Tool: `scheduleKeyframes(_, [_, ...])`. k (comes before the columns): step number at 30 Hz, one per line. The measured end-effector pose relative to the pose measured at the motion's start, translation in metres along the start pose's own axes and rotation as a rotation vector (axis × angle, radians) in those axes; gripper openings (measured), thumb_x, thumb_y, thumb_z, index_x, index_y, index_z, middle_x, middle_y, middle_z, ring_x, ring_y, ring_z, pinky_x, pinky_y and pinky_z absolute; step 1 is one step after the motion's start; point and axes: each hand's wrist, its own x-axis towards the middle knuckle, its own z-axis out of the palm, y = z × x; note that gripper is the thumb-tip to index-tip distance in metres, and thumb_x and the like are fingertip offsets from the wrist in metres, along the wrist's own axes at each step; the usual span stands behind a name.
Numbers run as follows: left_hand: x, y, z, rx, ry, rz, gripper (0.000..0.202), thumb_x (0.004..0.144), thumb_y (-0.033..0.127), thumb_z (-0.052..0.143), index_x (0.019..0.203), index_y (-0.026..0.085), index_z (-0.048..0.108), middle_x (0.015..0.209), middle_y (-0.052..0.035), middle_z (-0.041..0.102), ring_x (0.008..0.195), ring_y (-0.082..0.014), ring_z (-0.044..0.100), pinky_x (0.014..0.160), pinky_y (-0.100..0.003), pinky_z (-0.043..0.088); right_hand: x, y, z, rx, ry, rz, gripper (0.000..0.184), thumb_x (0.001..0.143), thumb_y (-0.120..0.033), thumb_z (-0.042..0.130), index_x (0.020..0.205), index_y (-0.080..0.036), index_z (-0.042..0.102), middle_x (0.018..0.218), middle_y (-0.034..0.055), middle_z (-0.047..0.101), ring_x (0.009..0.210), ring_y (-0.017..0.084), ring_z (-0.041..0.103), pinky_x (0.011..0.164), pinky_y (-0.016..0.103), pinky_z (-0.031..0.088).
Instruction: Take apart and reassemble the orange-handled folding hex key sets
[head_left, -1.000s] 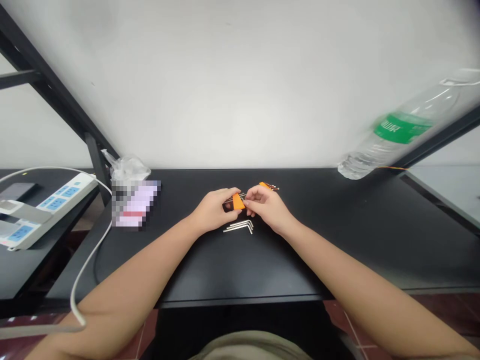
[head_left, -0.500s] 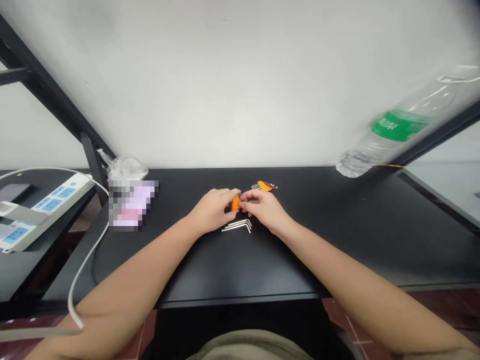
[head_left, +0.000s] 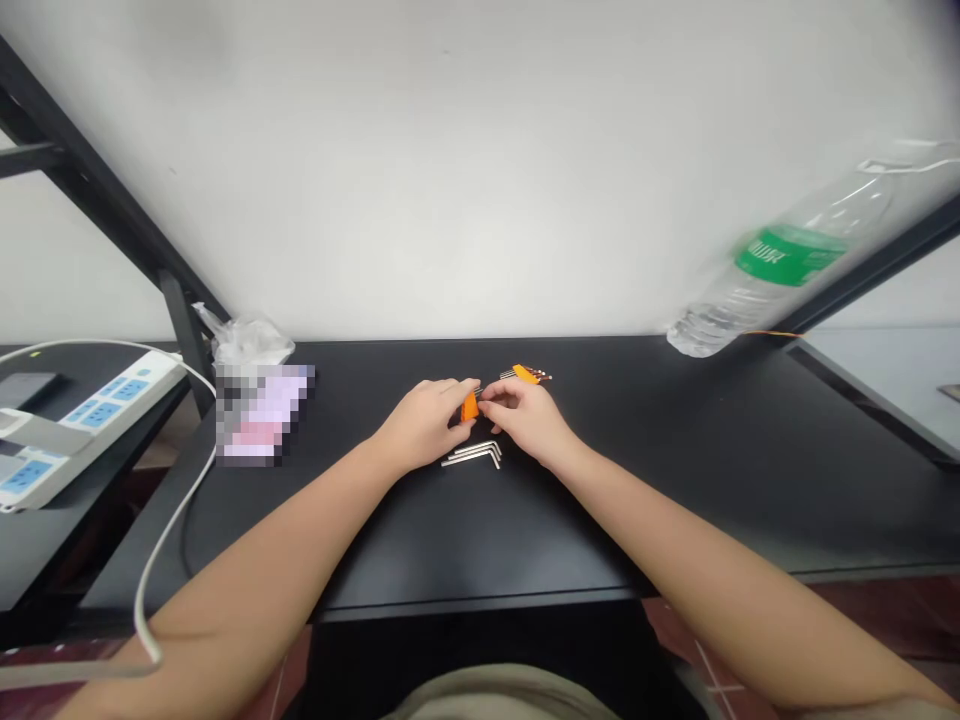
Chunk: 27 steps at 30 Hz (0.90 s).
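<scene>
My left hand (head_left: 424, 420) is closed round an orange hex-key holder (head_left: 470, 406) in the middle of the black table (head_left: 675, 470). My right hand (head_left: 525, 418) meets it from the right, fingers pinched at the holder's end; what they pinch is too small to make out. Several loose silver hex keys (head_left: 474, 455) lie on the table just below both hands. A second orange holder with keys in it (head_left: 525, 375) lies just behind my right hand.
A clear water bottle with a green label (head_left: 787, 260) stands at the back right. At the back left are a crumpled plastic bag (head_left: 244, 340) and a blurred-out pink item (head_left: 262, 412). A white power strip (head_left: 82, 415) and its cable (head_left: 161, 545) lie at the left.
Both hands have closed in tighter on the orange holder, which now shows less between the fingers. The loose keys have not moved.
</scene>
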Motion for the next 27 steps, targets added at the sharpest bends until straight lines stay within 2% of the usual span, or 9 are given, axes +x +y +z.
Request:
scheduleKeyframes(4, [-0.001, -0.002, 0.0, -0.022, 0.042, -0.013, 0.046, 0.093, 0.025, 0.061, 0.139, 0.022, 0.055, 0.106, -0.0063, 0.071, 0.095, -0.0218, 0.067, 0.093, -0.039, 0.05, -0.003, 0.0, -0.001, -0.118, -0.011, -0.087, 0.024, 0.087, -0.039, 0.071, 0.105, -0.026, 0.079, 0.103, 0.0075, 0.073, 0.075, 0.023, 0.069, 0.066, 0.042, 0.06])
scheduleKeyframes(8, [-0.002, -0.003, -0.002, -0.145, 0.1, -0.071, 0.049, 0.091, 0.025, 0.064, 0.139, 0.021, 0.056, 0.105, -0.0052, 0.071, 0.088, -0.0179, 0.067, 0.085, -0.034, 0.054, -0.007, 0.003, 0.0, -0.05, 0.001, -0.065, 0.036, 0.089, -0.041, 0.07, 0.122, -0.026, 0.076, 0.099, 0.0077, 0.073, 0.067, 0.021, 0.068, 0.065, 0.044, 0.061])
scheduleKeyframes(10, [-0.003, -0.003, -0.003, -0.235, 0.14, -0.108, 0.05, 0.089, 0.025, 0.067, 0.138, 0.02, 0.058, 0.104, -0.0045, 0.072, 0.085, -0.016, 0.068, 0.083, -0.031, 0.055, -0.007, 0.005, 0.001, 0.004, 0.031, -0.051, 0.039, 0.089, -0.043, 0.071, 0.123, -0.025, 0.075, 0.097, 0.0074, 0.072, 0.064, 0.021, 0.068, 0.065, 0.044, 0.062])
scheduleKeyframes(13, [-0.003, -0.002, -0.003, -0.332, 0.2, -0.14, 0.05, 0.087, 0.025, 0.07, 0.135, 0.02, 0.061, 0.108, -0.0049, 0.073, 0.088, -0.0159, 0.07, 0.086, -0.031, 0.057, -0.005, 0.006, 0.002, 0.086, 0.049, -0.033, 0.042, 0.086, -0.045, 0.074, 0.121, -0.021, 0.073, 0.096, 0.0075, 0.072, 0.067, 0.02, 0.07, 0.065, 0.041, 0.063])
scheduleKeyframes(16, [-0.003, -0.001, -0.001, -0.422, 0.211, -0.155, 0.049, 0.085, 0.026, 0.071, 0.134, 0.02, 0.063, 0.114, -0.0057, 0.074, 0.091, -0.0165, 0.071, 0.087, -0.03, 0.058, -0.003, 0.003, 0.002, 0.133, 0.041, -0.012, 0.047, 0.083, -0.047, 0.077, 0.119, -0.017, 0.072, 0.091, 0.0075, 0.074, 0.069, 0.021, 0.072, 0.065, 0.038, 0.063])
scheduleKeyframes(19, [-0.002, 0.0, 0.001, -0.502, 0.185, -0.177, 0.05, 0.085, 0.028, 0.072, 0.134, 0.019, 0.063, 0.114, -0.0061, 0.074, 0.088, -0.0161, 0.071, 0.084, -0.03, 0.059, -0.002, 0.0, 0.001, 0.064, 0.049, -0.009, 0.037, 0.084, -0.046, 0.075, 0.106, -0.017, 0.073, 0.077, 0.0051, 0.072, 0.063, 0.019, 0.07, 0.062, 0.034, 0.062])
scheduleKeyframes(22, [-0.002, 0.0, 0.0, -0.519, 0.141, -0.178, 0.05, 0.085, 0.028, 0.072, 0.134, 0.019, 0.064, 0.11, -0.0052, 0.074, 0.084, -0.0154, 0.07, 0.085, -0.03, 0.059, 0.0, -0.001, -0.003, -0.045, 0.081, -0.001, 0.024, 0.085, -0.042, 0.071, 0.093, -0.019, 0.071, 0.071, 0.0034, 0.07, 0.059, 0.018, 0.069, 0.054, 0.03, 0.058])
scheduleKeyframes(27, [-0.001, -0.005, -0.005, -0.568, 0.128, -0.225, 0.053, 0.082, 0.028, 0.074, 0.133, 0.019, 0.066, 0.105, -0.0052, 0.075, 0.087, -0.0174, 0.071, 0.088, -0.033, 0.059, 0.007, 0.004, -0.025, -0.087, 0.127, 0.022, 0.018, 0.086, -0.035, 0.067, 0.096, -0.02, 0.066, 0.064, -0.0004, 0.064, 0.05, 0.015, 0.061, 0.044, 0.025, 0.048])
